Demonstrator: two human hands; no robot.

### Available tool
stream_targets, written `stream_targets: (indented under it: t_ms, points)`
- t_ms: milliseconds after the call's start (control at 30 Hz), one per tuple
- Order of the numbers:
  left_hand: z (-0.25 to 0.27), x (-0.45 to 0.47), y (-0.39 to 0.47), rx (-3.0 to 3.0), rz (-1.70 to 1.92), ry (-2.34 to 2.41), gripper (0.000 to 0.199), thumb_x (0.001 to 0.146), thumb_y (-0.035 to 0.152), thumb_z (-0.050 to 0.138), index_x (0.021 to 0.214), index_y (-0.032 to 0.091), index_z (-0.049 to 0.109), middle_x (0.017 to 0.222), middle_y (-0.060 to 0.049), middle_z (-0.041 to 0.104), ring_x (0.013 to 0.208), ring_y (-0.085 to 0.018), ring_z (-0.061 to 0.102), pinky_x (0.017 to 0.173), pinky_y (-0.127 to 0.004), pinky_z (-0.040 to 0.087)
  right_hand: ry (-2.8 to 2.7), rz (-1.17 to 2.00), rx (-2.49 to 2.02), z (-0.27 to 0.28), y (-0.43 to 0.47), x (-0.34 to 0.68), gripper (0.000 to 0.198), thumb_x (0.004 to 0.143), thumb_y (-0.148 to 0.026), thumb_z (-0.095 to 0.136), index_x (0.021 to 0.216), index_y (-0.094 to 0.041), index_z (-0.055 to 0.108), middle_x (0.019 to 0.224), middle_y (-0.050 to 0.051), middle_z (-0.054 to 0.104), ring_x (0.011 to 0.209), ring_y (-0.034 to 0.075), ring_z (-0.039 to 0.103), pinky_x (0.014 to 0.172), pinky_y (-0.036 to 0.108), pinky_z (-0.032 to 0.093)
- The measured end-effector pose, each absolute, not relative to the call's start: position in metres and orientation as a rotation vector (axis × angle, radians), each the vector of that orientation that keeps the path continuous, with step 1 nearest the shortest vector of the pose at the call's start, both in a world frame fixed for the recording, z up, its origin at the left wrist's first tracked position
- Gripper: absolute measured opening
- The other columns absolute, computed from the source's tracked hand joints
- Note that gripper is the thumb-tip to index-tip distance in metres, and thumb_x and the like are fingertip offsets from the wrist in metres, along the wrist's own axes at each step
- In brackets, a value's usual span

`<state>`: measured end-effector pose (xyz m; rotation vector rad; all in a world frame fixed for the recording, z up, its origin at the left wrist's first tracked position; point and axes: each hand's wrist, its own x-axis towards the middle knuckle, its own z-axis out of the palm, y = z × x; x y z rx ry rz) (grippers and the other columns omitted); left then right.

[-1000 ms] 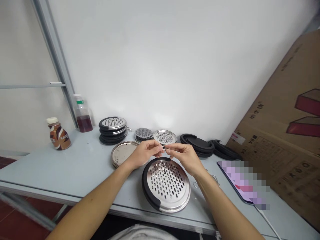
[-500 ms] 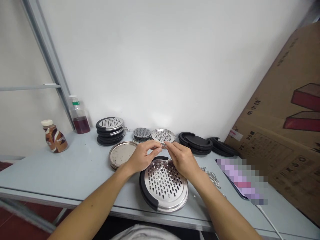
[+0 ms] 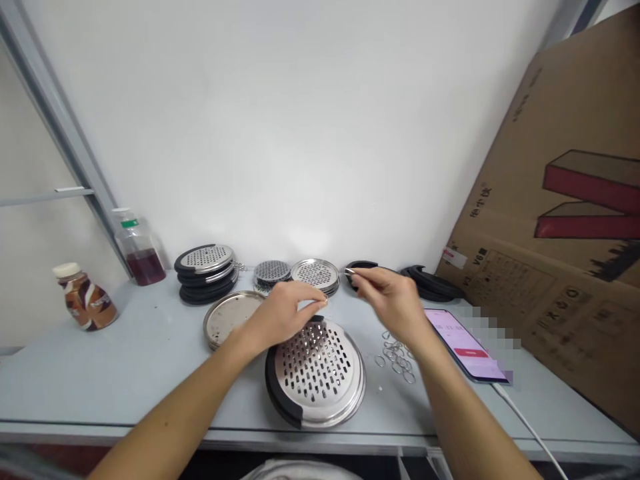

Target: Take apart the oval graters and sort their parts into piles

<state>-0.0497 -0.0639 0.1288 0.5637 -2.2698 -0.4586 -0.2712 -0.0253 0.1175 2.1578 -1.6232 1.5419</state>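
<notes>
My left hand (image 3: 290,313) is pinched above the far edge of a round metal grater plate (image 3: 320,367), which has slots across its face and a black rim on its left side. Whatever sits at those left fingertips is too small to name. Further right and a little higher, my right hand (image 3: 393,293) pinches a small shiny metal piece (image 3: 349,271); its exact shape is unclear. The two hands are apart. Below my right wrist lies a loose pile of metal rings (image 3: 399,363) on the table.
Behind my left forearm lie plain round metal plates (image 3: 220,313). Along the wall stand stacked black-rimmed graters (image 3: 207,257), small grater discs (image 3: 273,270), larger discs (image 3: 315,272) and black rims (image 3: 433,283). Two bottles (image 3: 145,263) stand left; a corded phone (image 3: 467,347) and big carton (image 3: 540,267) are right.
My hands were together at the fingertips and have moved apart, the right one going rightward and up. The view has shifted, and more of the ring pile shows.
</notes>
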Motion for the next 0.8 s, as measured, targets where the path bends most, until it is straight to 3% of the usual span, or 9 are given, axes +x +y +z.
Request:
stream_targets:
  t_ms: [67, 200, 433, 533, 633, 733, 800]
  points:
    - [0.141, -0.058, -0.067, 0.576, -0.475, -2.364, 0.014, 0.088, 0.022, 0.062, 0.091, 0.022, 0.075, 0.095, -0.002, 0.076, 0.09, -0.017, 0.069, 0.085, -0.028, 0.05, -1.837, 1.43, 2.1, 0.115, -0.009, -0.299, 0.024, 0.089, -0.035, 0.056, 0.095, -0.022, 0.076, 0.089, 0.006, 0.074, 0.074, 0.021, 0.068, 0.068, 0.031, 0.05]
    - [0.157, -0.109, -0.064, 0.513, -0.496, -2.734, 0.015, 0.083, 0.018, 0.062, 0.086, 0.02, 0.076, 0.087, -0.002, 0.077, 0.085, -0.018, 0.07, 0.078, -0.027, 0.05, -2.238, 1.182, 1.99, 0.084, 0.023, -0.342, 0.022, 0.079, -0.036, 0.06, 0.085, -0.023, 0.078, 0.089, 0.006, 0.076, 0.082, 0.026, 0.069, 0.074, 0.035, 0.05]
    - [0.139, -0.202, -0.05, 0.635, -0.389, -3.229, 0.023, 0.07, 0.01, 0.065, 0.09, 0.015, 0.076, 0.09, -0.012, 0.075, 0.081, -0.028, 0.07, 0.065, -0.032, 0.051, -2.569, 1.066, 1.981, 0.039, 0.034, -0.366, 0.03, 0.077, -0.042, 0.056, 0.081, -0.022, 0.077, 0.084, 0.006, 0.077, 0.079, 0.027, 0.07, 0.071, 0.034, 0.049]
    - [0.131, -0.208, -0.053, 0.583, -0.441, -3.225, 0.02, 0.07, 0.009, 0.066, 0.086, 0.015, 0.077, 0.088, -0.011, 0.076, 0.084, -0.027, 0.07, 0.067, -0.031, 0.051, -2.531, 1.063, 1.959, 0.037, 0.03, -0.366, 0.033, 0.074, -0.044, 0.055, 0.084, -0.021, 0.077, 0.085, 0.007, 0.077, 0.075, 0.027, 0.069, 0.068, 0.034, 0.049]
    - [0.132, -0.193, -0.068, 0.505, -0.513, -3.155, 0.021, 0.08, 0.013, 0.061, 0.094, 0.02, 0.076, 0.097, -0.005, 0.076, 0.094, -0.021, 0.069, 0.077, -0.025, 0.051, -2.447, 1.149, 1.823, 0.034, 0.027, -0.366, 0.037, 0.072, -0.047, 0.055, 0.086, -0.02, 0.077, 0.09, 0.009, 0.076, 0.074, 0.027, 0.068, 0.069, 0.036, 0.049]
    - [0.142, -0.15, -0.095, 0.57, -0.554, -2.817, 0.026, 0.087, 0.016, 0.053, 0.101, 0.023, 0.074, 0.107, -0.001, 0.075, 0.101, -0.016, 0.068, 0.088, -0.021, 0.048, -2.41, 1.24, 1.75, 0.029, 0.027, -0.366, 0.041, 0.073, -0.052, 0.054, 0.086, -0.021, 0.076, 0.092, 0.009, 0.076, 0.078, 0.028, 0.069, 0.071, 0.038, 0.05]
    - [0.15, -0.103, -0.117, 0.858, -0.495, -2.436, 0.022, 0.085, 0.02, 0.057, 0.097, 0.026, 0.075, 0.102, 0.002, 0.076, 0.096, -0.016, 0.069, 0.087, -0.022, 0.049, -2.42, 1.285, 1.728, 0.027, 0.028, -0.366, 0.042, 0.072, -0.054, 0.054, 0.085, -0.022, 0.076, 0.091, 0.009, 0.077, 0.083, 0.03, 0.069, 0.074, 0.04, 0.051]
